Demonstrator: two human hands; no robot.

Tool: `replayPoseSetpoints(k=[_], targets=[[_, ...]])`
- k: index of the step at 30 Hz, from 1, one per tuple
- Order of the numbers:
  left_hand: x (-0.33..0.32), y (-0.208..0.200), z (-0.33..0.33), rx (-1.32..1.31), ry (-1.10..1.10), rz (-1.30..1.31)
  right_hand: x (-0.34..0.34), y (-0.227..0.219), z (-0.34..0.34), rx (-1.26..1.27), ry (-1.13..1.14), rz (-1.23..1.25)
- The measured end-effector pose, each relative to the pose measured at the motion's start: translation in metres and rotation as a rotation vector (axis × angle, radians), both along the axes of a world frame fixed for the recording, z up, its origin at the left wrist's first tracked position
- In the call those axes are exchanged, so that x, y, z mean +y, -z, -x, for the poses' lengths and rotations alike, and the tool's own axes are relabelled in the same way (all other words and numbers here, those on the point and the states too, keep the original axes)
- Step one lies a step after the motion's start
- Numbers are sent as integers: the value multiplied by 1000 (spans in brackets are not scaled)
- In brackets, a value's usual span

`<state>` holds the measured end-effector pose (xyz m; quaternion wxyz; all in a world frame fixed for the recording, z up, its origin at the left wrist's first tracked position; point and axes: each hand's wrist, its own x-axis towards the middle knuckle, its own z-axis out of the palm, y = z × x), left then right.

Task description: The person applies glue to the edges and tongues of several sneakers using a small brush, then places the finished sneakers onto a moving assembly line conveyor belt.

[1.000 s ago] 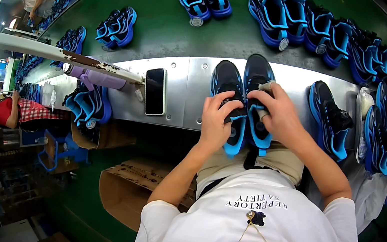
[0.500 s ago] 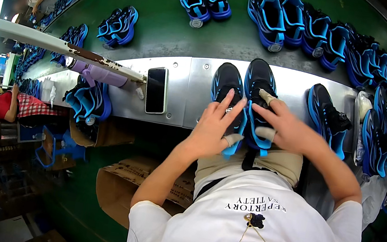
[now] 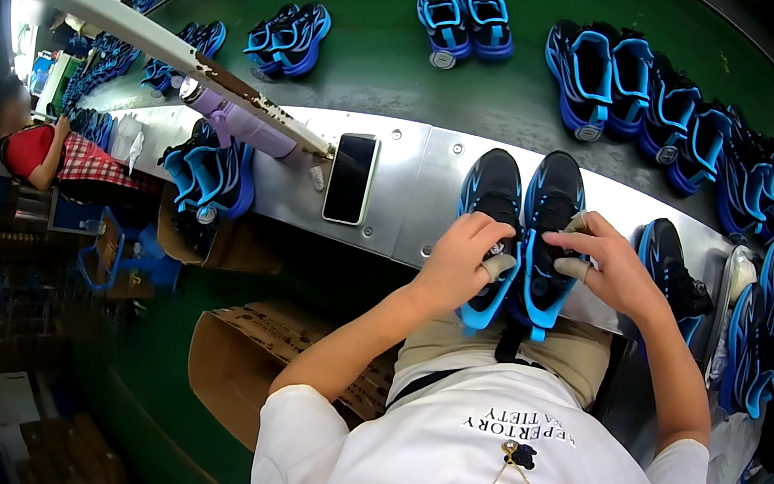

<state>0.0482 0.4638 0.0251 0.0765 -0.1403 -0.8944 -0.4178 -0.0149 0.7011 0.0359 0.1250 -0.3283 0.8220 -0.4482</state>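
A pair of black sneakers with blue trim stands side by side on the metal ledge in front of me, toes pointing away: the left sneaker (image 3: 495, 183) and the right sneaker (image 3: 559, 180). My left hand (image 3: 461, 259) has its fingers bent over the lacing of the left one, thumb close to them. With thumb and fingers pinched together, my right hand (image 3: 614, 266) grips the right one at its tongue and laces. Finger covers show on both hands. What exactly lies between the fingertips is partly hidden.
A phone (image 3: 350, 179) and purple bottle (image 3: 248, 127) lie left on the ledge, by a rusty white bar (image 3: 183, 58). Another sneaker (image 3: 673, 277) sits to the right. Shoe pairs line the green belt (image 3: 364, 66). A cardboard box (image 3: 230, 369) is below; a person in red (image 3: 32, 150) works far left.
My fingers, earlier spread over the two sneakers, have drawn in and bent at their lacing. The whole view has shifted, so things appear farther right and slightly lower.
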Motion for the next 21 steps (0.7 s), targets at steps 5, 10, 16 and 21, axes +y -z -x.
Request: replayPoseSetpoints(k=[5, 10, 16, 21], targets=[[-14, 9, 8, -76, 228, 17, -6, 9, -7, 236, 247, -252], [4, 1, 1, -72, -15, -23, 2, -1, 1, 88, 21, -140], [-1, -7, 3, -148, 97, -89, 6, -6, 2, 9, 55, -121], [-8, -1, 13, -237, 179, -133, -4, 12, -5, 64, 158, -189]])
